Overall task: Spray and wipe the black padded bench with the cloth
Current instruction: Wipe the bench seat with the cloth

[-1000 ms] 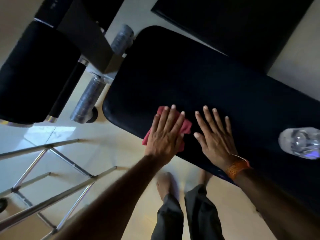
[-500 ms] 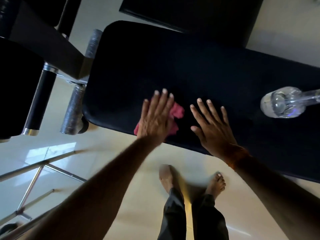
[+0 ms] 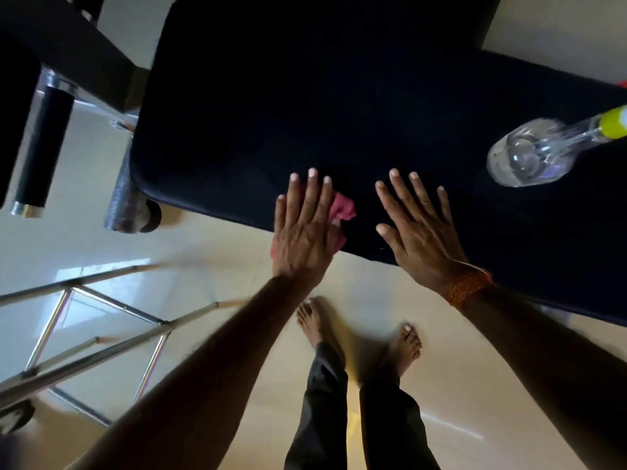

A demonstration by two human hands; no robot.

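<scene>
The black padded bench (image 3: 305,96) fills the upper middle of the head view. My left hand (image 3: 303,228) lies flat on a pink cloth (image 3: 342,206), pressing it on the bench's near edge; most of the cloth is hidden under the palm. My right hand (image 3: 420,225) rests flat and spread on the pad just to the right, holding nothing, with an orange thread band at the wrist. A clear spray bottle (image 3: 532,157) with a yellow-green collar stands on the bench at the right.
A chrome tube frame (image 3: 101,327) stands on the pale tiled floor at lower left. Foam-wrapped rollers (image 3: 125,201) and a black padded bar (image 3: 40,154) sit off the bench's left end. My bare feet (image 3: 315,320) stand below the bench edge.
My left hand has slid the cloth back toward the bench's near edge. The view has shifted, bringing the spray bottle further into frame. My right hand stays flat on the pad.
</scene>
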